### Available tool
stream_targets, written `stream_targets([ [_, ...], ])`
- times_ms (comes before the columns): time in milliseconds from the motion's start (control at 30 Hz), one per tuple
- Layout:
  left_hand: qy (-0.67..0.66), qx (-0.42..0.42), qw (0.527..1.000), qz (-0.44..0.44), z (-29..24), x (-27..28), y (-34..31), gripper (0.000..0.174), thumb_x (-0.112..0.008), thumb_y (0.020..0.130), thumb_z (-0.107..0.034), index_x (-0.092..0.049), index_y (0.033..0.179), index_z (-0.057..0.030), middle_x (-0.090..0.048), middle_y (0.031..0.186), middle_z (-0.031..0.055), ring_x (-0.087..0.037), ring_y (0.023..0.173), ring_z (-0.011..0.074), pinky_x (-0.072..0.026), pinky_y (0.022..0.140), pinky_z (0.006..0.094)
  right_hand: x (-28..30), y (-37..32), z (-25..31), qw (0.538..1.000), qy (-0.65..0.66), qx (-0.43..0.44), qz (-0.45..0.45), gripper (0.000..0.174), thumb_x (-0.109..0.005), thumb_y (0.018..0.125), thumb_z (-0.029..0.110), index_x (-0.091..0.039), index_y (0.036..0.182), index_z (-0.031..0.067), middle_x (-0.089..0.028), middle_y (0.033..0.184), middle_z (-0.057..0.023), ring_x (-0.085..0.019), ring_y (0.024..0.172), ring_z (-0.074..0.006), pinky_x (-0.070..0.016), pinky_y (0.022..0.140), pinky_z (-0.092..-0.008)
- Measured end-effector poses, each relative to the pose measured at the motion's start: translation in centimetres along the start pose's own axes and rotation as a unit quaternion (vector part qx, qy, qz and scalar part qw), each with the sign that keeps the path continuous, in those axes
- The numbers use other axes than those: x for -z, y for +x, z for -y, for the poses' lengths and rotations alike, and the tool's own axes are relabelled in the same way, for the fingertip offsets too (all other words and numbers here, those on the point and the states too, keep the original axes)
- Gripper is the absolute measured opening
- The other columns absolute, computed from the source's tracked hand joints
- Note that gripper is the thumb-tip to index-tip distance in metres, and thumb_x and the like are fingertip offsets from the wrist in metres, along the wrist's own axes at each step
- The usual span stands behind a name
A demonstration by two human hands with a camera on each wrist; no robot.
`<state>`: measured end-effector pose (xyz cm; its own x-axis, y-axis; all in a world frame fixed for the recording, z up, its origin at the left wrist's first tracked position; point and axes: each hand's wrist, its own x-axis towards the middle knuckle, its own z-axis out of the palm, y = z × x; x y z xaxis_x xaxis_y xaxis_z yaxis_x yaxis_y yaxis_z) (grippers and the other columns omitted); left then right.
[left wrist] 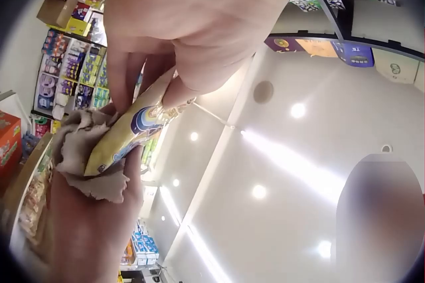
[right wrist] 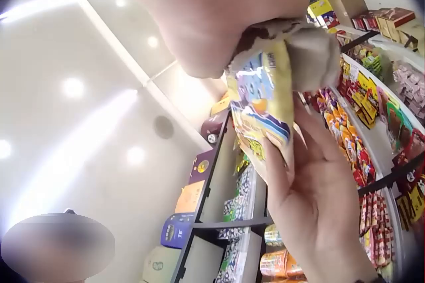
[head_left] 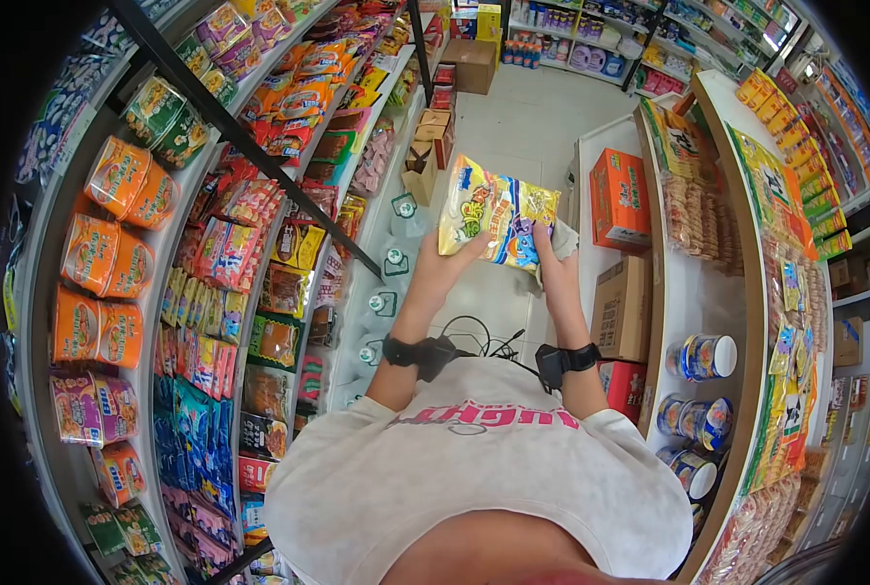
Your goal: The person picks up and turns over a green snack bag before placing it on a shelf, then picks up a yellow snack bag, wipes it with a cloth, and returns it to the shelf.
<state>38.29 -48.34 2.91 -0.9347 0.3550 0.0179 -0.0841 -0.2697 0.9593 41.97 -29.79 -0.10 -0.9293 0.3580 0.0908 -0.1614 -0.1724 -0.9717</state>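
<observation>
Both hands hold a yellow snack bag (head_left: 498, 214) with blue and red print in front of the body. The left hand (head_left: 451, 265) grips its left side, thumb on the front; in the right wrist view the left hand (right wrist: 317, 197) has its fingers behind the bag (right wrist: 262, 100). At the bag's right end the right hand (head_left: 558, 273) pinches it with the thumb on top. A greyish cloth (left wrist: 89, 150) lies between the right hand (left wrist: 99, 223) and the bag in the left wrist view, and hangs at that same end in the head view.
Shelves of packaged snacks (head_left: 303, 97) and orange noodle tubs (head_left: 103, 255) stand on the left. On the right, a shelf unit (head_left: 693, 302) carries canisters (head_left: 708, 357) and bags. An orange carton (head_left: 620, 198) and brown carton (head_left: 622, 307) stand beside it. Black cables (head_left: 483, 336) hang near the waist.
</observation>
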Motion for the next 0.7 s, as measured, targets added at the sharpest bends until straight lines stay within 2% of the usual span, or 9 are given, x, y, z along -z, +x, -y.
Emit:
stream_targets([
  [100,-0.024,0.005,0.999,0.02,0.3,1.2,-0.5,0.041,-0.072,0.093,-0.017,-0.059,0.126,0.0049,-0.067,0.118,0.0074,-0.064,0.101,0.0113,-0.0508,0.089,0.0274,0.9,0.0,0.9,0.997,-0.08,-0.008,0.015,0.029,-0.069,0.096,0.024,-0.068,0.108,-0.0028,-0.07,0.095,-0.0023,-0.062,0.084,-0.0068,-0.0509,0.074,-0.025],
  [200,-0.131,0.102,0.985,0.048,1.4,3.6,-0.6,0.042,-0.069,0.096,-0.016,-0.055,0.129,0.0054,-0.066,0.122,0.0079,-0.063,0.104,0.0117,-0.0496,0.09,0.0265,2.2,0.2,2.1,0.99,-0.13,0.007,0.05,0.026,-0.071,0.094,0.02,-0.069,0.104,-0.0031,-0.07,0.09,-0.0017,-0.062,0.079,-0.0057,-0.0507,0.071,-0.0246],
  [333,-0.097,0.051,0.991,0.074,0.6,3.0,-0.8,0.042,-0.065,0.098,-0.016,-0.052,0.132,0.0057,-0.064,0.124,0.0083,-0.062,0.108,0.0126,-0.0488,0.093,0.0271,2.6,0.6,1.5,0.986,-0.13,0.084,0.06,0.032,-0.066,0.098,0.027,-0.067,0.11,-0.0028,-0.07,0.087,-0.0019,-0.064,0.078,-0.0073,-0.052,0.069,-0.0245],
  [433,-0.075,-0.004,0.997,0.031,0.8,2.3,0.2,0.04,-0.063,0.099,-0.015,-0.052,0.131,0.0061,-0.064,0.124,0.0088,-0.061,0.11,0.0128,-0.0486,0.095,0.0282,2.0,0.6,1.8,0.998,0.008,-0.041,-0.037,0.042,-0.054,0.104,0.038,-0.064,0.118,0.0,-0.07,0.091,-0.0046,-0.068,0.076,-0.0121,-0.0547,0.069,-0.0256],
  [467,-0.096,-0.026,0.995,0.011,0.5,1.8,0.4,0.039,-0.063,0.099,-0.013,-0.052,0.131,0.0061,-0.064,0.124,0.009,-0.061,0.11,0.0128,-0.0484,0.095,0.0283,1.4,0.8,1.1,0.995,0.053,-0.041,-0.069,0.05,-0.042,0.107,0.046,-0.057,0.129,0.0042,-0.069,0.109,-0.0078,-0.07,0.092,-0.0175,-0.0557,0.082,-0.0315],
  [500,-0.117,-0.049,0.992,-0.007,0.2,1.2,0.6,0.038,-0.062,0.099,-0.012,-0.052,0.131,0.0061,-0.064,0.124,0.0092,-0.061,0.111,0.0128,-0.0482,0.096,0.0284,0.9,0.8,0.5,0.986,0.136,-0.082,-0.051,0.051,-0.042,0.106,0.048,-0.056,0.131,0.0053,-0.066,0.116,-0.0082,-0.067,0.1,-0.0182,-0.0532,0.088,-0.0336],
  [567,-0.009,-0.097,0.995,-0.014,0.9,0.4,0.7,0.035,-0.061,0.099,-0.009,-0.053,0.13,0.0051,-0.064,0.122,0.0089,-0.06,0.108,0.0118,-0.0483,0.094,0.0275,-0.1,0.8,-0.2,0.94,0.3,-0.158,-0.016,0.053,-0.041,0.106,0.05,-0.053,0.135,0.0077,-0.061,0.13,-0.009,-0.062,0.116,-0.0194,-0.0482,0.1,-0.0377],
  [600,0.046,-0.12,0.992,-0.017,1.3,0.1,0.7,0.034,-0.06,0.099,-0.007,-0.053,0.13,0.0046,-0.065,0.12,0.0088,-0.06,0.107,0.0113,-0.0483,0.094,0.027,-0.8,0.0,1.2,0.92,0.326,-0.216,0.039,0.058,-0.04,0.105,0.054,-0.048,0.14,0.0093,-0.055,0.14,-0.0078,-0.05,0.132,-0.0203,-0.0374,0.112,-0.0425],
  [700,0.181,-0.109,0.975,0.074,2.0,-0.2,0.6,0.033,-0.059,0.098,-0.004,-0.054,0.13,0.0025,-0.065,0.11,0.0071,-0.059,0.101,0.0105,-0.0488,0.09,0.0256,-1.4,-0.2,1.0,0.882,0.394,-0.248,0.065,0.062,-0.039,0.103,0.058,-0.046,0.142,0.0094,-0.055,0.141,-0.013,-0.052,0.132,-0.0241,-0.0375,0.113,-0.0448],
])
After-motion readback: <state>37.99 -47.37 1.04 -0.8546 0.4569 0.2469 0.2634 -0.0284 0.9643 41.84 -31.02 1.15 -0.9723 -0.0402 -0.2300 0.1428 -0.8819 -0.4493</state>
